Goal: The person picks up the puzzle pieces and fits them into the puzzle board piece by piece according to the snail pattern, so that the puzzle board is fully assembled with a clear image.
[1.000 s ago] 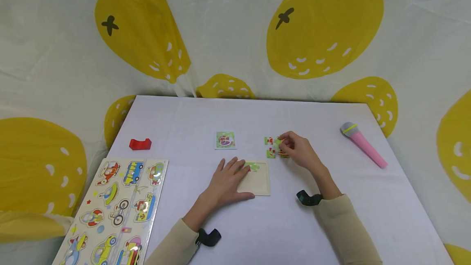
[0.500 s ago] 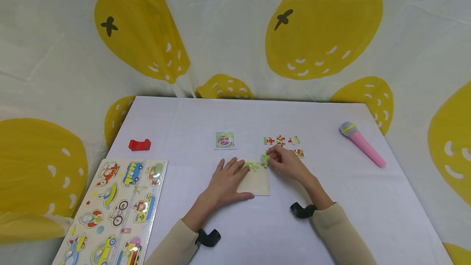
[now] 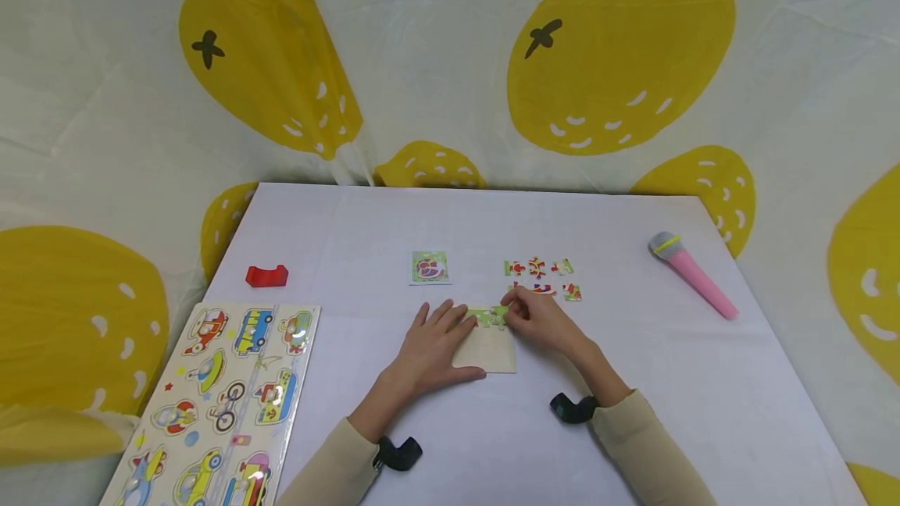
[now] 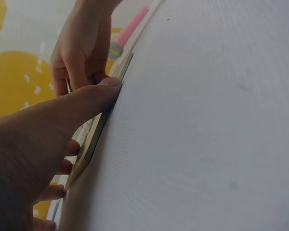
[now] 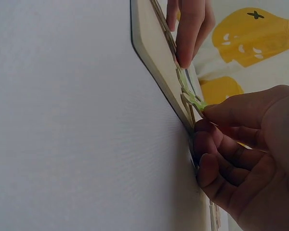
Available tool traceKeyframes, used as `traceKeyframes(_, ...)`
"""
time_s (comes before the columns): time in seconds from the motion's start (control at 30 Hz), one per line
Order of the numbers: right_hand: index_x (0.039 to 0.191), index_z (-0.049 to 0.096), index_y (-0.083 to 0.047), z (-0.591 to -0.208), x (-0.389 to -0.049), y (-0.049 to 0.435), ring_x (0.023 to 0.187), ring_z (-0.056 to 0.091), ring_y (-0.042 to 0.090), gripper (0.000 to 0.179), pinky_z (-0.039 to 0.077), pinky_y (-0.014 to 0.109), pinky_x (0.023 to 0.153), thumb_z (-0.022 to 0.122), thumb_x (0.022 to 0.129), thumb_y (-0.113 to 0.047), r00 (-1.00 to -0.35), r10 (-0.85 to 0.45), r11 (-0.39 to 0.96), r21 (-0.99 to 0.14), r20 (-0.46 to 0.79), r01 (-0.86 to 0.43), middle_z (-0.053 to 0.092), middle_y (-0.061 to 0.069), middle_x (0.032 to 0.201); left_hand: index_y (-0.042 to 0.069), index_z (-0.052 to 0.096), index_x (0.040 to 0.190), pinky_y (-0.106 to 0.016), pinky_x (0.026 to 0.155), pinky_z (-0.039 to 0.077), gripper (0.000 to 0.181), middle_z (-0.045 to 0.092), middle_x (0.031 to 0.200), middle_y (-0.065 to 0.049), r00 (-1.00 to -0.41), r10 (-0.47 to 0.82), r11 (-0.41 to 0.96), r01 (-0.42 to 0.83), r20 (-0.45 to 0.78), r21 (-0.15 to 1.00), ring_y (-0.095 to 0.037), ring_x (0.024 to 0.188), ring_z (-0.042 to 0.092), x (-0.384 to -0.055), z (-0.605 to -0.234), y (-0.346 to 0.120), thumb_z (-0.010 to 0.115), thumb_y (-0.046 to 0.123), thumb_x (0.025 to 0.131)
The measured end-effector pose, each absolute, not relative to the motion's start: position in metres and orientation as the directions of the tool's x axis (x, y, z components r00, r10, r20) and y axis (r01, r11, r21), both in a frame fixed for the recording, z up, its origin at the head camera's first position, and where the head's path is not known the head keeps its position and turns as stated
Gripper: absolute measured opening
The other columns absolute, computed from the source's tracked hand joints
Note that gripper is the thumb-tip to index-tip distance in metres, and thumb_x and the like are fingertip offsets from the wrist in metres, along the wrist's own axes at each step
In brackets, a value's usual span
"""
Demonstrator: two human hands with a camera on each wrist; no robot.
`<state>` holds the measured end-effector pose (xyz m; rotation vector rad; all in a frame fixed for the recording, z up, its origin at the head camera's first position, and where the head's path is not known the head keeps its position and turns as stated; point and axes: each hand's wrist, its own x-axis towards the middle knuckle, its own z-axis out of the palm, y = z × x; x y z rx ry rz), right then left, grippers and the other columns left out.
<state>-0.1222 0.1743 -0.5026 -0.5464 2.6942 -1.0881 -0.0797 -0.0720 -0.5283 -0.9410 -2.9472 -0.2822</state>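
Observation:
My right hand (image 3: 540, 322) pinches a green jigsaw piece (image 3: 498, 316) between thumb and fingertips, at the far right corner of a shallow wooden puzzle tray (image 3: 487, 354). In the right wrist view the pinched piece (image 5: 198, 102) is tilted over the tray's rim. Another green jigsaw piece (image 3: 483, 318) lies in the tray along its far edge, just left of it. My left hand (image 3: 430, 354) rests on the tray's left side with fingers spread; its thumb (image 4: 103, 91) lies along the near edge in the left wrist view, and fingertips touch the far left corner.
Several loose jigsaw pieces (image 3: 537, 267) lie in rows beyond my right hand. A small picture card (image 3: 430, 267) lies behind the tray. A red block (image 3: 267, 276) and a vehicle puzzle board (image 3: 218, 404) are at left; a pink toy microphone (image 3: 694, 276) is at right.
My right hand has carried the green piece from the loose pieces leftward and nearer, to the tray's far right corner. My left hand has stayed on the tray.

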Motion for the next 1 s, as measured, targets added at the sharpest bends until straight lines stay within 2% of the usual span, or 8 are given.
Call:
traceKeyframes(0.27,0.106,0.066,-0.004,-0.5036,-0.122,0.1709,0.071,0.052,0.008,0.019,0.045,0.019,0.063,0.069,0.088,-0.008,-0.92,-0.389,0.688,-0.678,-0.04,-0.261,0.059,-0.002,0.078,0.022,0.052,0.146,-0.061,0.119,0.031,0.085,0.047,0.152,-0.001,-0.819,0.568,0.801,0.573,0.08,0.172,-0.028,0.147,0.038,-0.0797,-0.5273,-0.0715,0.055,0.079,0.083)
traceKeyframes(0.6,0.106,0.073,-0.01,-0.5031,-0.1191,0.168,0.083,0.053,0.011,0.021,0.047,0.023,0.071,0.077,0.086,-0.016,-0.909,-0.417,0.725,-0.608,-0.012,-0.324,0.059,0.002,0.093,0.023,0.051,0.147,-0.061,0.119,0.03,0.085,0.046,0.153,-0.001,-0.821,0.568,0.804,0.569,0.061,0.171,-0.028,0.148,0.037,-0.0807,-0.5268,-0.0713,0.053,0.079,0.084)
traceKeyframes(1.0,0.104,0.074,-0.01,-0.5036,-0.1184,0.1681,0.084,0.053,0.011,0.019,0.048,0.024,0.072,0.078,0.086,-0.016,-0.906,-0.424,0.732,-0.597,-0.02,-0.329,0.058,0.0,0.092,0.022,0.05,0.148,-0.061,0.12,0.029,0.085,0.045,0.154,-0.002,-0.822,0.568,0.803,0.566,0.045,0.189,-0.028,0.149,0.036,-0.0811,-0.5246,-0.0716,0.054,0.078,0.084)
